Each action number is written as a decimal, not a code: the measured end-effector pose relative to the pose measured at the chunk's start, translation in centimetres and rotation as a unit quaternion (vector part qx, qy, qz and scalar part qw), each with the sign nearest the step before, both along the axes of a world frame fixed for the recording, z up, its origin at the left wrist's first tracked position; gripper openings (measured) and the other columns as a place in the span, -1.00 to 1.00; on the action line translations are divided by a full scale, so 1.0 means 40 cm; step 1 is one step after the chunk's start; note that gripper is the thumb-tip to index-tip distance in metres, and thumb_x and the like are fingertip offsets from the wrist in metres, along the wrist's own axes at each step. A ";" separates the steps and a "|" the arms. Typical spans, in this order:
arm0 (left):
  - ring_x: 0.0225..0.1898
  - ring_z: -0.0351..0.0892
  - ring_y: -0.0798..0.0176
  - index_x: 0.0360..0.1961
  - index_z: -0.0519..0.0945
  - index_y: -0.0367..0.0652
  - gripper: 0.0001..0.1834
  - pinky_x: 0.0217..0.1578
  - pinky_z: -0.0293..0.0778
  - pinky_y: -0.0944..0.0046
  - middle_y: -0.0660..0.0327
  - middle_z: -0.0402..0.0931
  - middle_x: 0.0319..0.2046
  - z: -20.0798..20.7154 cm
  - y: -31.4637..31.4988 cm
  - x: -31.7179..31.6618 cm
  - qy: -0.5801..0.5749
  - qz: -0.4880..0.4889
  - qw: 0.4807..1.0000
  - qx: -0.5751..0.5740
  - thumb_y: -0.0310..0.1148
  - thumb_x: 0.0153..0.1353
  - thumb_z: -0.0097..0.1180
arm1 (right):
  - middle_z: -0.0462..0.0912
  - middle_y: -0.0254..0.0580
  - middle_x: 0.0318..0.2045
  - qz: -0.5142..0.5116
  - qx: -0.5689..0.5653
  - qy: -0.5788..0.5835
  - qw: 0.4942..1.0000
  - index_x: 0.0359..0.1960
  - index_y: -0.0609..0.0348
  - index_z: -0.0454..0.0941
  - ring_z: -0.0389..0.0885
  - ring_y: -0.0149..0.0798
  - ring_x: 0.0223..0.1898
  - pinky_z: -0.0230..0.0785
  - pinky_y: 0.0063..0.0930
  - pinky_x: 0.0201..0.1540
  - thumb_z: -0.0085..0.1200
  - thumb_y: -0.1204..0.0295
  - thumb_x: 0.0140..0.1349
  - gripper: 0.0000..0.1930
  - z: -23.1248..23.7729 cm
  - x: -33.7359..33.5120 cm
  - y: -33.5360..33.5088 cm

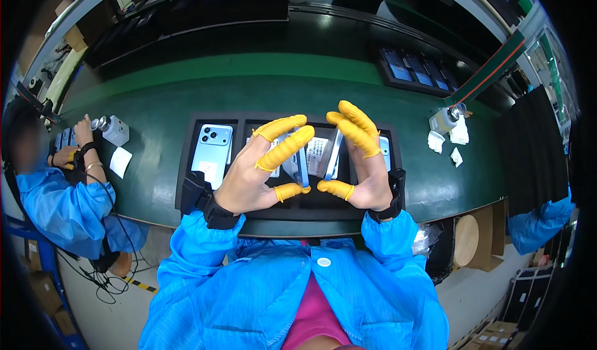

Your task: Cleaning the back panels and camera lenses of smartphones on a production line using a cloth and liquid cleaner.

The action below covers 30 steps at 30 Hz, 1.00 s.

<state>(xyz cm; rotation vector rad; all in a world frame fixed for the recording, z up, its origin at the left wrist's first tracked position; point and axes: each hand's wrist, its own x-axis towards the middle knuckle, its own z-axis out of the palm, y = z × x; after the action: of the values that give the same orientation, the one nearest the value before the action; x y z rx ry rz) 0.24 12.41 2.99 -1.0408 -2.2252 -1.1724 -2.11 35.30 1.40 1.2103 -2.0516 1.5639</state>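
Note:
Yellow finger cots cover the thumb and fingertips of both my hands. My left hand (245, 176) pinches a blue smartphone (301, 163) by its edges, tilted up on its side. Facing it, my right hand (373, 182) grips another smartphone (333, 154) the same way, also nearly upright. A small gap separates the two phones. Both are above a black foam tray (186, 176). In the tray's left part lies a light-blue smartphone (215, 140), camera side up. Part of one more phone (385, 152) shows at the right, behind my right hand. White printed labels show between my hands.
The green table (261, 88) carries a second tray of phones (413, 70) at the far right. Bottles (115, 131) (443, 121) and white wipes (120, 161) (459, 132) stand and lie at both sides. A co-worker (62, 207) sits at the left; a blue sleeve (542, 222) shows at the right.

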 end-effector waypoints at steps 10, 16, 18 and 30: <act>0.07 0.48 0.05 0.28 0.24 -0.07 -0.19 0.11 0.47 0.03 0.09 0.34 0.04 -0.034 -0.045 -0.067 -0.189 0.143 0.907 0.347 -0.37 0.02 0.39 | 0.38 0.01 0.06 -0.096 -0.402 -0.332 0.848 0.23 0.09 0.23 0.49 0.09 0.08 0.43 -0.03 0.14 0.32 0.37 0.10 -0.33 0.008 -0.034 0.053; 0.06 0.47 -0.23 0.10 0.23 -0.19 -0.49 0.07 0.50 -0.23 -0.14 0.30 0.01 -0.034 -0.112 -0.083 -0.389 -0.065 0.611 0.686 -0.07 0.33 0.02 | 0.33 0.19 0.05 0.095 -0.608 -0.564 0.551 0.03 0.30 0.31 0.35 0.23 0.17 0.28 0.27 0.21 0.19 0.17 0.23 -0.48 -0.002 -0.052 0.096; 0.14 0.33 -0.40 0.12 0.12 -0.30 -0.40 0.11 0.39 -0.35 -0.26 0.23 0.05 -0.034 -0.105 -0.079 -0.452 -0.105 0.504 0.728 -0.05 0.34 -0.01 | 0.30 0.19 0.07 0.100 -0.615 -0.572 0.533 0.02 0.32 0.30 0.32 0.23 0.19 0.26 0.27 0.22 0.19 0.17 0.23 -0.47 -0.002 -0.051 0.082; 0.18 0.25 -0.49 0.15 0.10 -0.43 -0.33 0.12 0.40 -0.32 -0.33 0.22 0.13 -0.035 -0.041 -0.053 -0.547 -0.175 0.388 0.721 -0.03 0.34 -0.05 | 0.28 0.16 0.07 0.129 -0.625 -0.604 0.477 0.00 0.30 0.31 0.26 0.16 0.22 0.21 0.29 0.25 0.20 0.20 0.22 -0.50 0.008 -0.044 0.049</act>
<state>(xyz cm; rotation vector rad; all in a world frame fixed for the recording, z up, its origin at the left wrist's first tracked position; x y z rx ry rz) -1.86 10.77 1.60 0.3357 -0.1940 -3.4422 -3.86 37.27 1.74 -0.4475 -0.1198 3.4498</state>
